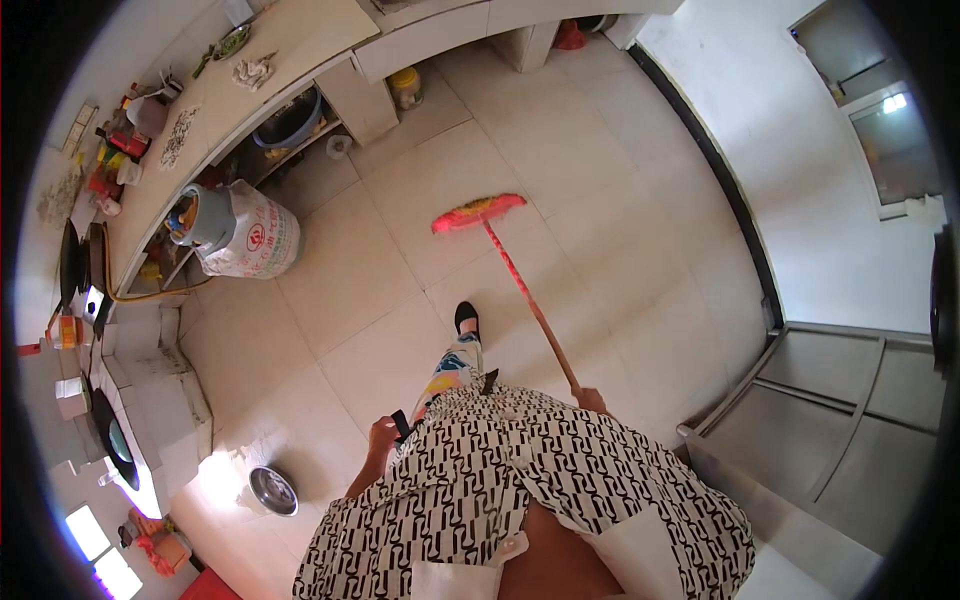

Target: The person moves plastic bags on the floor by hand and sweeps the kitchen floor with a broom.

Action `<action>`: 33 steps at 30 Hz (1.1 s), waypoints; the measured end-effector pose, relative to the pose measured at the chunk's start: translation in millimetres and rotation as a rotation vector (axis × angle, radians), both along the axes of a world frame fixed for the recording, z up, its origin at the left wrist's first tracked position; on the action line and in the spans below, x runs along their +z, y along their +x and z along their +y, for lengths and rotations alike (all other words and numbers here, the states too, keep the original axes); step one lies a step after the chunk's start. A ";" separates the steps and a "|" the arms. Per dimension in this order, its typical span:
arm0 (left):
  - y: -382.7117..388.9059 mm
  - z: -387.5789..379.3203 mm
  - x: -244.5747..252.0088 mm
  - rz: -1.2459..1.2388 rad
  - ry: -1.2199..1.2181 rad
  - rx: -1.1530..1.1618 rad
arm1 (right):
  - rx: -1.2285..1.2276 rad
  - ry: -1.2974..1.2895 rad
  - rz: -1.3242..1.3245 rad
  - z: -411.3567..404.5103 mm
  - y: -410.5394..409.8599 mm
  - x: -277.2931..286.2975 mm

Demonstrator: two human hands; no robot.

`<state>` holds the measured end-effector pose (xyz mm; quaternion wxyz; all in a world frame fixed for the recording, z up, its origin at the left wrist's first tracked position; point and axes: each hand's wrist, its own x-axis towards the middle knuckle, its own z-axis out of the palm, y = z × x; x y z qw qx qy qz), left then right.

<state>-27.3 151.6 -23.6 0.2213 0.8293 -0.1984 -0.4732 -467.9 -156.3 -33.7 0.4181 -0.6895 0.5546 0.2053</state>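
Note:
A broom [546,330] with a red and yellow head rests on the tiled floor [360,262] ahead of me, its wooden handle slanting back to my right side. Around the upper end of that handle my right hand [591,400] is closed. My left hand [384,433] is at my left hip, closed on a small black object [401,426] that I cannot identify. One foot in a black shoe [466,313] stands below the broom's head, to the left of the handle.
At left stand a gas cylinder [255,232] in a printed white cover and a counter [300,37] with bottles. A blue basin [289,127] sits on the shelf beneath. A metal bowl [273,490] lies on the floor lower left; a metal-framed cabinet [810,405] stands at right.

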 end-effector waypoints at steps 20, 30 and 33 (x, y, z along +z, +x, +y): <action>54.7 -70.5 -8.2 0.091 -0.062 0.349 | -0.217 0.175 0.151 32.2 -98.4 71.3; 17.4 -21.2 -27.1 0.039 -0.107 0.045 | -0.298 0.156 0.028 -65.5 68.1 63.0; 22.0 -67.7 -22.9 0.179 -0.071 0.299 | -0.139 -0.096 -0.104 -114.1 97.9 20.6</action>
